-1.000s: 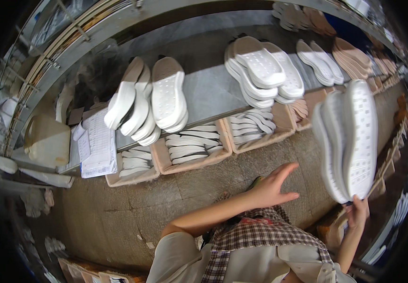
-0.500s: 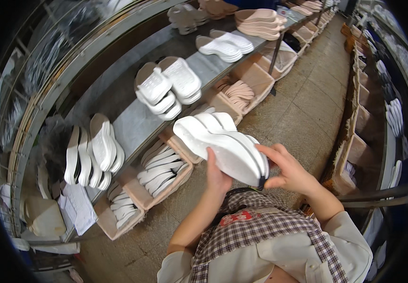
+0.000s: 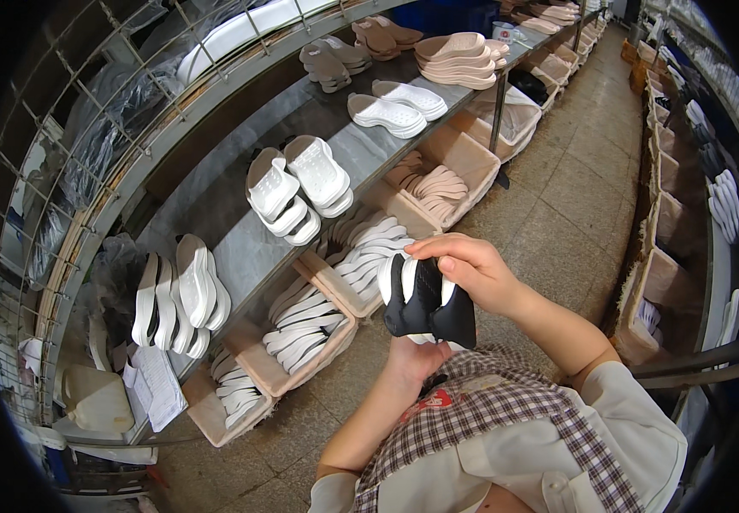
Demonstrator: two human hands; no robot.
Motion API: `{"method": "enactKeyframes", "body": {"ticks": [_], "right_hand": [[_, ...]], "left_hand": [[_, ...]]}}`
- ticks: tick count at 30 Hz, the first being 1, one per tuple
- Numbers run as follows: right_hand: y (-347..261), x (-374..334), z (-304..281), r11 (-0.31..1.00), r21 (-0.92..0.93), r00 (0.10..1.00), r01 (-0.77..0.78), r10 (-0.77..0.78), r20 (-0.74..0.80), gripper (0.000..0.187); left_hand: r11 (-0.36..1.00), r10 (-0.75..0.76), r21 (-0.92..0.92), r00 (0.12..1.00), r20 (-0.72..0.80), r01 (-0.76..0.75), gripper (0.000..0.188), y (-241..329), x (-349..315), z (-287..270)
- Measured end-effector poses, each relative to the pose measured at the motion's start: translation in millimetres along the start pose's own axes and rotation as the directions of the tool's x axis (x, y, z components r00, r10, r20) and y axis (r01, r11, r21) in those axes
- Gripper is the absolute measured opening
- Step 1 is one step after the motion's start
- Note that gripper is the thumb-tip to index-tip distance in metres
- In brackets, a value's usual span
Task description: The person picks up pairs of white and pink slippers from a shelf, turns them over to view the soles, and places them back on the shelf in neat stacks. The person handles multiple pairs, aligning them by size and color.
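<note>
A stack of white shoe soles with black ends (image 3: 428, 309) is held in front of my apron, the black ends turned up toward me. My left hand (image 3: 416, 359) is closed around the stack from below, with its fingers partly hidden behind the soles. My right hand (image 3: 476, 269) grips the stack from above and the right, thumb and fingers bent over the far edge. Just beyond the stack, more white soles (image 3: 369, 256) lie packed in a crate.
On the metal shelf (image 3: 254, 256) at the left stand white clogs (image 3: 318, 175), white soles (image 3: 194, 291) and beige soles (image 3: 455, 61). Lined crates (image 3: 348, 338) run along beneath it. Across the tiled aisle (image 3: 549, 214), another row of crates (image 3: 639, 312) stands under a rack. A plastic jug (image 3: 96, 398) sits lower left.
The sole stack has turned from lying lengthwise with its white faces showing to having its black ends up. My left hand has shifted below it; my right hand has moved up over it.
</note>
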State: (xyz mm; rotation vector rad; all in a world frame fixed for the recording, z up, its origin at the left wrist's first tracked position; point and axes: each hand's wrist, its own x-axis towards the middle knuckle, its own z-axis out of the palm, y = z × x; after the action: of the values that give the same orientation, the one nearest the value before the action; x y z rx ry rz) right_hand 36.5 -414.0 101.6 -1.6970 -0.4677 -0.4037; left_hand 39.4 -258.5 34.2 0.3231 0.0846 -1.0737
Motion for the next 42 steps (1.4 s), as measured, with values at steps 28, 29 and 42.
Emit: {"method": "enactKeyframes", "body": {"ticks": [28, 29, 42], "right_hand": [[14.3, 6.2, 16.3, 0.924, 0.349, 0.970, -0.159, 0.213, -0.121, 0.028], [15.0, 6.4, 17.1, 0.927, 0.343, 0.970, -0.151, 0.206, -0.128, 0.028], [19.2, 7.2, 18.3, 0.926, 0.340, 0.960, -0.162, 0.228, -0.163, 0.029]], "left_hand": [[0.999, -0.031, -0.020, 0.966, -0.255, 0.027, 0.044, -4.3, -14.7, 12.3], [0.999, -0.031, -0.019, 0.966, -0.257, 0.027, 0.044, -3.9, -15.4, 12.4], [0.999, 0.002, 0.043, 0.974, -0.228, 0.008, 0.047, -1.8, -17.0, 15.0]]}}
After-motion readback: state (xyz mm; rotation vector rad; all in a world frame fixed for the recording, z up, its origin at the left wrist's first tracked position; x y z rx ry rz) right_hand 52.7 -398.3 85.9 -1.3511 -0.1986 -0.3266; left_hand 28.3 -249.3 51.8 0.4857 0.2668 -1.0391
